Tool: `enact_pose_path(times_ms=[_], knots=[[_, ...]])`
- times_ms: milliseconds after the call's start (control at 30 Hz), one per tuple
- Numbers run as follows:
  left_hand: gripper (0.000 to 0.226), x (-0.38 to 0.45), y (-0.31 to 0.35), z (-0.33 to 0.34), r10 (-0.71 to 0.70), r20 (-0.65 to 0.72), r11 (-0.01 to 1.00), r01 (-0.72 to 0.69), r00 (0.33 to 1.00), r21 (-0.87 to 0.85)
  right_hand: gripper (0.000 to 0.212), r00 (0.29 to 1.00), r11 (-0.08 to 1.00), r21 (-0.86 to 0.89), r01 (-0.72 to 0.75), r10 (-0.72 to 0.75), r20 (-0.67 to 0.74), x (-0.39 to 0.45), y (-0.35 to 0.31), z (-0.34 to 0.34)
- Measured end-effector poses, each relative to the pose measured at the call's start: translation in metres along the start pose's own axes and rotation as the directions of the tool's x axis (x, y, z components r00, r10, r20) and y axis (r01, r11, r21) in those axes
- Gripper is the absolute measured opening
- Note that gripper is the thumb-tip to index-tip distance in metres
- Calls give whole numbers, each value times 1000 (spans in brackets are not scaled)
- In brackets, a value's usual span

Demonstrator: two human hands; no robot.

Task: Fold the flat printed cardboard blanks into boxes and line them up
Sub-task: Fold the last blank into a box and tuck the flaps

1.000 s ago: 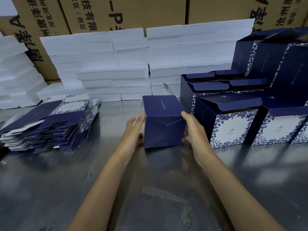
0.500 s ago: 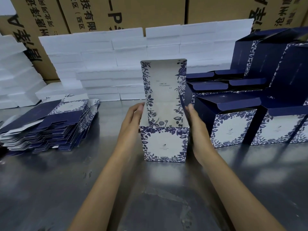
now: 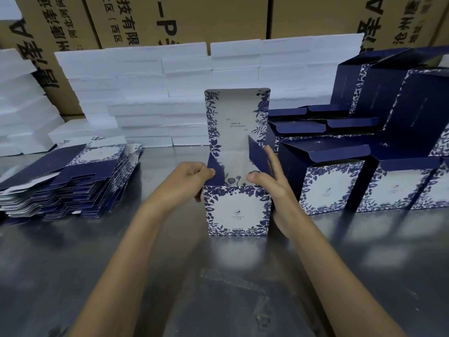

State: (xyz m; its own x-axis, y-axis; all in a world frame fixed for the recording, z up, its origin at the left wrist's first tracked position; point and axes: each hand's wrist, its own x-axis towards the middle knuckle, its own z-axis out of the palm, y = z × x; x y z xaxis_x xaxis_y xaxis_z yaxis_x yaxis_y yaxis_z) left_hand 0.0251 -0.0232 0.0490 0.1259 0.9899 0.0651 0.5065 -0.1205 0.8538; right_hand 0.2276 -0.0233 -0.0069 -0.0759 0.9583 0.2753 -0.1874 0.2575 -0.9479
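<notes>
A white box with a blue floral print point(image 3: 237, 211) stands upright on the metal table point(image 3: 218, 276), its lid flap raised straight up behind the open top. My left hand point(image 3: 188, 177) pinches the box's left side flap at the top rim. My right hand point(image 3: 269, 180) lies with straight fingers against the dark blue right side flap, thumb over the front rim. A stack of flat printed blanks point(image 3: 65, 176) lies to the left. A row of folded boxes point(image 3: 330, 184) stands to the right, close to the box I hold.
White foam slabs point(image 3: 155, 93) are stacked along the back of the table, with brown shipping cartons point(image 3: 184, 18) behind them. More folded navy boxes point(image 3: 398, 93) are piled at the far right. Bare metal surface lies in front of me.
The box was turned from bottom-up to upright with its lid raised. Since then both hands have risen from its sides to the top rim and taken the side flaps.
</notes>
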Motion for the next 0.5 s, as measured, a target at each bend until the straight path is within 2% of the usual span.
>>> enact_pose_path(times_ms=[67,133,267,333,433,500], knots=[[34,4,6,-8,-62,42,994,58,997,90,99,1000,1000,-6,18,-18,-3,-1,0,1],[42,11,15,-9,-94,45,980,85,994,180,96,1000,999,-29,19,-19,6,-3,-1,-4],[36,23,23,-1,-4,29,941,-6,1000,337,94,1000,999,-47,21,-20,14,-3,-1,-14],[33,27,25,-5,-40,79,938,10,996,347,94,1000,998,-52,19,-18,15,-3,0,-14],[38,36,32,-15,-164,145,936,108,976,335,91,1000,999,-54,8,-8,7,-2,1,-14],[38,40,34,-12,-145,120,922,90,982,376,89,1000,998,-63,6,-6,10,-2,0,-15]])
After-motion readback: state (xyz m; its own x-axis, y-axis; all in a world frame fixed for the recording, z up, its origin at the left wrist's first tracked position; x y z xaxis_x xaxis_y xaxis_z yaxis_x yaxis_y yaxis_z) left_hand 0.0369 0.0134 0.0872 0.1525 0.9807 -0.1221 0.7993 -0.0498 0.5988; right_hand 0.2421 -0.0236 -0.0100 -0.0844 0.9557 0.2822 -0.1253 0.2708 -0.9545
